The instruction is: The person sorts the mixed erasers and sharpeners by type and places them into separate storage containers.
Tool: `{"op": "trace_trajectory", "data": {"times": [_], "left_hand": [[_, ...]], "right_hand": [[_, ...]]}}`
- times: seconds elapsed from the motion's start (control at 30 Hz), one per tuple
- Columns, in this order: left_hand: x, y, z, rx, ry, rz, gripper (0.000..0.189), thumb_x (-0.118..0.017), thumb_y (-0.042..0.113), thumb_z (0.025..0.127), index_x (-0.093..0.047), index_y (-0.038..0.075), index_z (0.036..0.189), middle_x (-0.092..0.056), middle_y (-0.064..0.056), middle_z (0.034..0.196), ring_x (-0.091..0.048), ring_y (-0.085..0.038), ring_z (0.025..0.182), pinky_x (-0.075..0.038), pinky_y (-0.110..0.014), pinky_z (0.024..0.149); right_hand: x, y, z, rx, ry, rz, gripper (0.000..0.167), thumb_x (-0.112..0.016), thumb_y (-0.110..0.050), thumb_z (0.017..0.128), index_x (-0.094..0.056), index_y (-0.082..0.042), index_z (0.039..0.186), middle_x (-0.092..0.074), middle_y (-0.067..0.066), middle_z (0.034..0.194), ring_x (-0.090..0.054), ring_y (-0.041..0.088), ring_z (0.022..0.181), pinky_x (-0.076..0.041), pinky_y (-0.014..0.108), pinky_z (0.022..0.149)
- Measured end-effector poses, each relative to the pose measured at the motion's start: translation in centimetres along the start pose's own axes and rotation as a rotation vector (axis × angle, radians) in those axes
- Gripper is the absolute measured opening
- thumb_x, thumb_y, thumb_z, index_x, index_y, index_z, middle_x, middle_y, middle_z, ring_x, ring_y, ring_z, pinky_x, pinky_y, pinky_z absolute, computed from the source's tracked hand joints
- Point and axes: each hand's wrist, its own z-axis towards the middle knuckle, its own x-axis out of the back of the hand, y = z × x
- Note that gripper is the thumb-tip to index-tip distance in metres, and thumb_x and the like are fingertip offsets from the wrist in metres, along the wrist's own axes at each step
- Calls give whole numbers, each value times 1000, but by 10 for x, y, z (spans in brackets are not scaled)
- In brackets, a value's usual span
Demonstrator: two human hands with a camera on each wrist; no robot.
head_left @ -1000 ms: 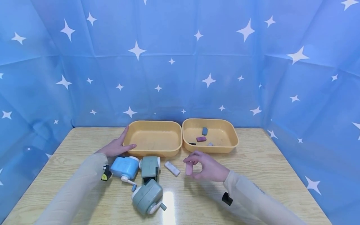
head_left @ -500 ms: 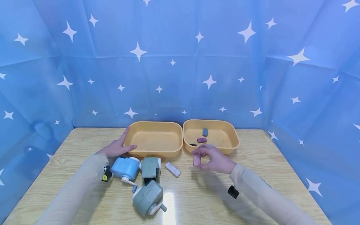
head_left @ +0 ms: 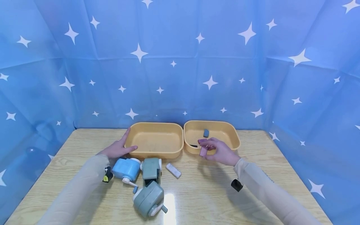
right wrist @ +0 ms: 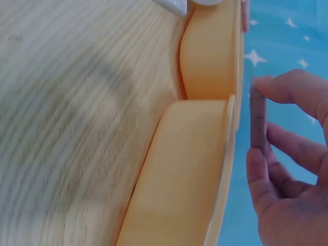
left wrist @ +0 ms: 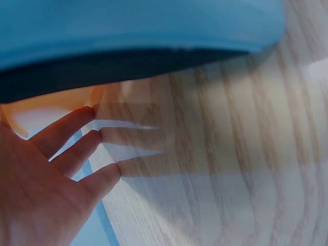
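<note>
In the head view my right hand [head_left: 223,153] pinches a pink eraser [head_left: 203,151] between thumb and fingers over the near rim of the right tan tray [head_left: 234,140]. The right wrist view shows the eraser [right wrist: 258,118] edge-on beside the tray's rim. Inside that tray lie a blue-grey block [head_left: 206,133], a dark magenta block [head_left: 201,141] and a small black piece [head_left: 193,146]. My left hand [head_left: 116,148], fingers spread, rests at the left end of the left tan tray [head_left: 154,154]. A white eraser [head_left: 173,170] lies on the table.
A blue crank pencil sharpener [head_left: 126,168] stands close below my left hand. Two grey-green sharpeners [head_left: 150,167] are beside it, the nearer one tilted with its crank to the right. The trays stand side by side, before a blue star-printed curtain [head_left: 180,78].
My right hand has carried the pink eraser from above the table, rightward and away from me, to the right tray's near rim. The left hand has stayed at the left tray.
</note>
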Motion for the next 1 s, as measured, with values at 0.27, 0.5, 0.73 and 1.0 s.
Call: {"op": "trace_trajectory", "data": {"times": [0.27,0.5,0.73,1.0], "left_hand": [[0,1,-1,13,1,19,101,-56,53,93,16,14,153,-36,-35,142,-44,-49,124,-30,-61,103],[1,-1,0,13,-2,33,103,-55,56,92,16,14,153,-33,-36,144,-42,-49,125,-30,-61,103],[1,-3,2,15,-1,23,102,-56,54,93,16,16,153,-29,-36,146,-40,-49,127,-29,-62,104],[-2,-7,6,29,-1,-6,103,-58,54,92,16,17,154,-29,-33,148,-37,-47,130,-26,-61,106]], "right_hand": [[7,14,3,-110,92,-56,40,-73,-15,87,-65,-6,125,-61,11,114,-56,26,100,-48,49,87],[-4,19,4,-111,211,-70,32,-62,-17,95,-62,-3,123,-57,19,118,-53,40,105,-46,53,87],[-32,2,11,59,214,-65,28,-67,2,82,-62,-1,109,-59,12,103,-54,31,94,-50,47,80],[-69,-11,13,119,61,-11,23,-67,-1,83,-63,0,106,-62,12,99,-58,24,90,-51,43,77]]}}
